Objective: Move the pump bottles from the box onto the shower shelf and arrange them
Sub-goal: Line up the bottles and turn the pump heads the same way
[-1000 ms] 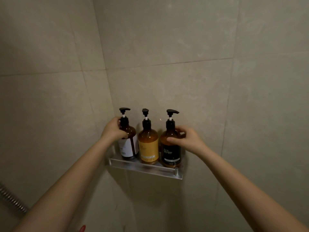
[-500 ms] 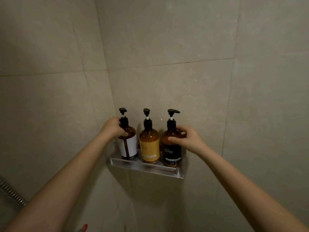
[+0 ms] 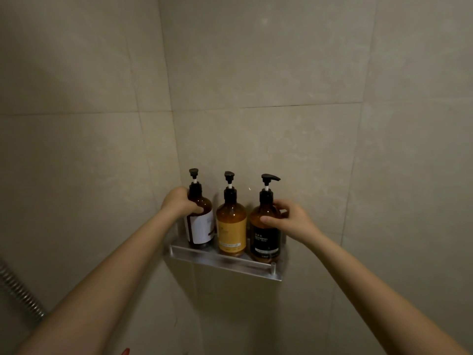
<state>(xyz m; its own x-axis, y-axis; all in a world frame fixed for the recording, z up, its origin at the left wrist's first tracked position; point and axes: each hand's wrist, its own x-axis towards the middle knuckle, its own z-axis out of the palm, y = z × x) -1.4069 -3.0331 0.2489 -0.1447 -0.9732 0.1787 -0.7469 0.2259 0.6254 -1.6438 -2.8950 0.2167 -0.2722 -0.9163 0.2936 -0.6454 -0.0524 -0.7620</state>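
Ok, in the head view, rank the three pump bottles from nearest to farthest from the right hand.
1. Black-label bottle, right end of the shelf, gripped by the right hand.
2. Yellow-label bottle, middle.
3. White-label bottle, left end, held by the left hand.

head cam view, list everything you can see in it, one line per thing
white-label bottle: one, amber with black pump, left end of the shelf
yellow-label bottle: one, amber with black pump, middle of the shelf
black-label bottle: one, amber with black pump, right end of the shelf
shelf: one, clear with a silvery front rail, fixed in the wall corner
tiled wall: beige, fills the background
shower hose: one, ribbed metal, lower left edge
red thing: one, bottom edge, too cut off to tell what it is
left hand: one, grips the shoulder of the white-label bottle
right hand: one, holds the shoulder of the black-label bottle, thumb in front
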